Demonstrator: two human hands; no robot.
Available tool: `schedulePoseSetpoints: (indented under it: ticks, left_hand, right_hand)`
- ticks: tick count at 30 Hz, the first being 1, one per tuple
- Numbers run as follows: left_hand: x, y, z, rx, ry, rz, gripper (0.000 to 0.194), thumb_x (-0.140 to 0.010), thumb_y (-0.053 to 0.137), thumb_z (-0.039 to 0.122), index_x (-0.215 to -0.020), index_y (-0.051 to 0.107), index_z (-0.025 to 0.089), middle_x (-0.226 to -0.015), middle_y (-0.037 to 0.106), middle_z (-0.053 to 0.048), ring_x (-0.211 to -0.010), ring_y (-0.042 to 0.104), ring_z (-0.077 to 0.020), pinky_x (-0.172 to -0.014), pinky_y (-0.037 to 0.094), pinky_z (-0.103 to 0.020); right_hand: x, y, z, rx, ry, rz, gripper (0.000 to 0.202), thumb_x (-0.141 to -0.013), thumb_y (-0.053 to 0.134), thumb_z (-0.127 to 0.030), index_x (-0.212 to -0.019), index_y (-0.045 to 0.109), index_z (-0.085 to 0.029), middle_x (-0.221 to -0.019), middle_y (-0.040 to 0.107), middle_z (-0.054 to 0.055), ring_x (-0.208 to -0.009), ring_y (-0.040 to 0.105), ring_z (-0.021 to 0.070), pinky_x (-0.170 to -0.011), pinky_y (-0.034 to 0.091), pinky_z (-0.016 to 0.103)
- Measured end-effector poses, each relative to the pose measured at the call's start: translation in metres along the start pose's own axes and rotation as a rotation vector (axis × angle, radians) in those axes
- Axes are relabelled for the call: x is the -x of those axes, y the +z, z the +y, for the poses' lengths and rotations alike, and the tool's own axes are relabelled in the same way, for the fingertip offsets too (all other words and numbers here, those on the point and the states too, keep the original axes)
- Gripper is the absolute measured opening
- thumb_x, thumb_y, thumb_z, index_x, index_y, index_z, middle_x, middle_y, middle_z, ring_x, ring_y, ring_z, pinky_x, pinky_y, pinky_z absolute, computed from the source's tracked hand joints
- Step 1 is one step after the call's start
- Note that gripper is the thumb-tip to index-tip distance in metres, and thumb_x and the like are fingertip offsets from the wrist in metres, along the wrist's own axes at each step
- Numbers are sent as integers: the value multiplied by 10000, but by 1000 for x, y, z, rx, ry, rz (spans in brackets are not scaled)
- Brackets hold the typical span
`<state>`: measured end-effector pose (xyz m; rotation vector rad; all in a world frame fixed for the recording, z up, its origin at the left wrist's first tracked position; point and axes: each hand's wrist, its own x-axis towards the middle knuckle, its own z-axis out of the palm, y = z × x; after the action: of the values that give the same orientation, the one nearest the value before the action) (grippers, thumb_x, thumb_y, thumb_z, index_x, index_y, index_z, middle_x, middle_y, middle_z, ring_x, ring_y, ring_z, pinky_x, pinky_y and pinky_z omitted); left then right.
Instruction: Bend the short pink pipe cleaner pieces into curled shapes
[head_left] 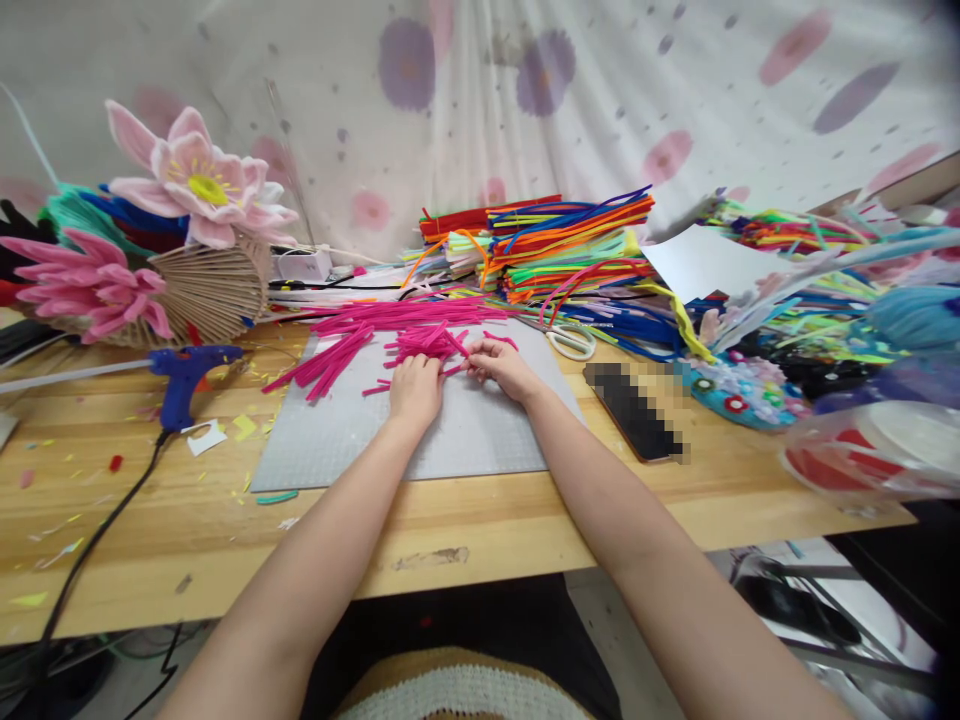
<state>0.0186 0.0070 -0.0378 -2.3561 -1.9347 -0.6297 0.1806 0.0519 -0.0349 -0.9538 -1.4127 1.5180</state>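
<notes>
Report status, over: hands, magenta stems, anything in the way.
Left hand, right hand at magenta stems; exact grip unclear. Stems bunched, mostly on grey mat. Phone right of mat, not obstructing.

Both forearms (330, 550) are bare — below them, a tan top (420, 661) with a broad white, textured band (465, 690) — and black trousers (517, 612).
</notes>
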Motion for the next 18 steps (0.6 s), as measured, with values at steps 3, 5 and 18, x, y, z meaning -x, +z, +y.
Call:
schedulePoseSetpoints:
  ticks: [3,5,18]
  left_hand:
    - [-1,-1,-7,86,-81,35,156,-835,440,206,-856,590,170,-920,619,-110,-915,541,-257,-793,389,-363]
    - [1,-4,-15,248,-190,104,131,-836,431,205,-849,560,186,-877,623,-79,-860,559,-222,-764,398,-334]
    - [8,-7,-22,595,-292,129,57,-812,456,248,-804,504,218,-714,617,2,-664,560,-146,-637,383,-263]
  right_hand:
    - [3,2,-3,52,-11,3,189,-642,624,-264,-740,492,-170,-632,644,-3,-512,561,79,-459,420,171]
    - [4,4,-5,97,-20,2,167,-668,599,-283,-710,485,-170,-628,643,3,-505,555,78,-451,414,170]
    - [3,26,0,277,65,-156,65,-637,537,-172,-700,540,-157,-597,630,-14,-435,518,62,-352,350,146]
